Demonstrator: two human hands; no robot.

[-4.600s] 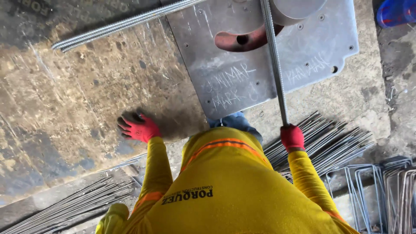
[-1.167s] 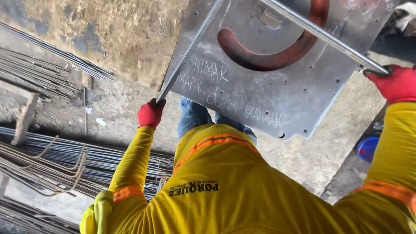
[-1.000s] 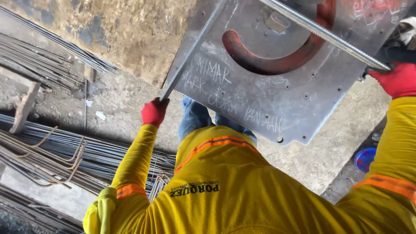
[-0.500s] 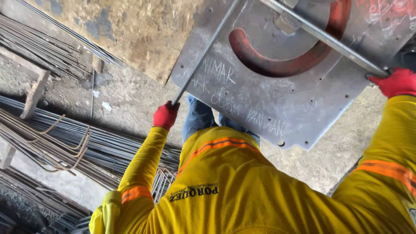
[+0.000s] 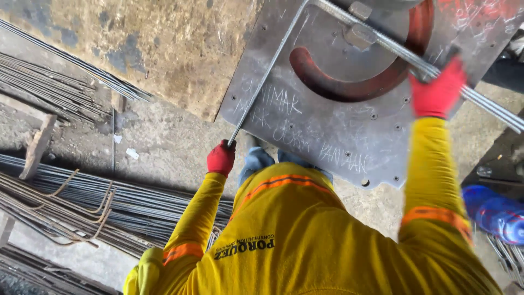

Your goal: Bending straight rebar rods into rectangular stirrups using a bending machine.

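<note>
Far left: rebar pile [image 5: 82, 207] on the floor, more bars [image 5: 60, 76] lying above it along the wooden bench top [image 5: 164, 49], a wood block [image 5: 37, 146] between the two.

Left hand [image 5: 221, 158], red glove, fist closed around the near end of the bent rod [image 5: 267, 76]. The rod runs up from that hand across the steel plate [image 5: 327, 142], turns a corner at the top of the frame, then slants down to the right past a small stop block [image 5: 360, 35].

Red curved guide [image 5: 355, 87] sits on the plate inside the bend.

Right hand [image 5: 439, 90], red glove, closed over the rod's long leg near the plate's right edge; the leg sticks out past the hand.

Yellow long-sleeved shirt [image 5: 305, 246] with orange bands fills the bottom.

Blue container [image 5: 496, 210] at right, partly cut off.
</note>
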